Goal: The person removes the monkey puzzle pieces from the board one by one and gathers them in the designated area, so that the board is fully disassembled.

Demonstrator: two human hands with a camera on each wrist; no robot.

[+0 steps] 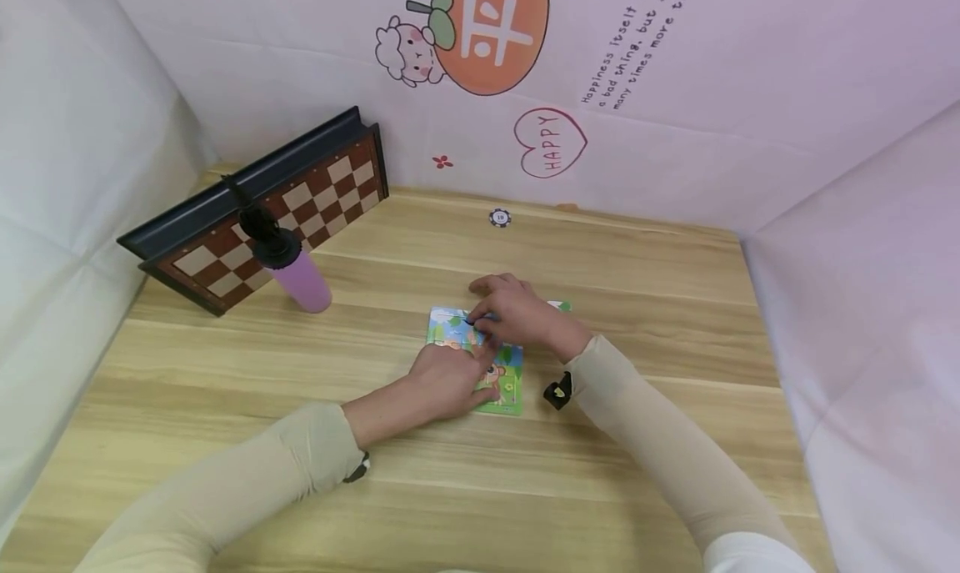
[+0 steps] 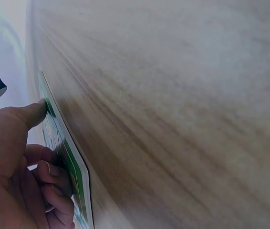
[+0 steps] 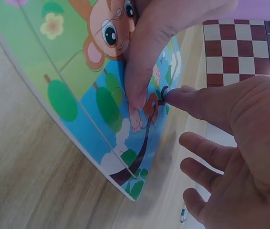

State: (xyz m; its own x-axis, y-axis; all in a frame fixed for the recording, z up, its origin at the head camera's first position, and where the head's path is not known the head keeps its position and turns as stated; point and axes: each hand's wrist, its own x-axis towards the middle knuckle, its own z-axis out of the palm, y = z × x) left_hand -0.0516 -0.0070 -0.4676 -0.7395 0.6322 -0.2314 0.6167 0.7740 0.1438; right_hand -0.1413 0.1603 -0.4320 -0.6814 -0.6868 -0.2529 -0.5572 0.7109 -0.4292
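Observation:
A flat picture puzzle with a cartoon monkey lies on the table, partly covered by both hands. My left hand rests over its lower left part. In the left wrist view the thumb lies at the puzzle's edge, with the other fingers bent over its face. My right hand reaches across its upper part. In the right wrist view, the right thumb tip touches the printed surface near a dark curl by the branch, and the remaining fingers hang loosely apart. A left-hand finger presses on the picture beside it.
A brown-and-white chessboard case stands on edge at the back left. In front of it is a pink bottle with a black top. A poker chip lies near the back wall. A small green-and-white piece shows past the right wrist.

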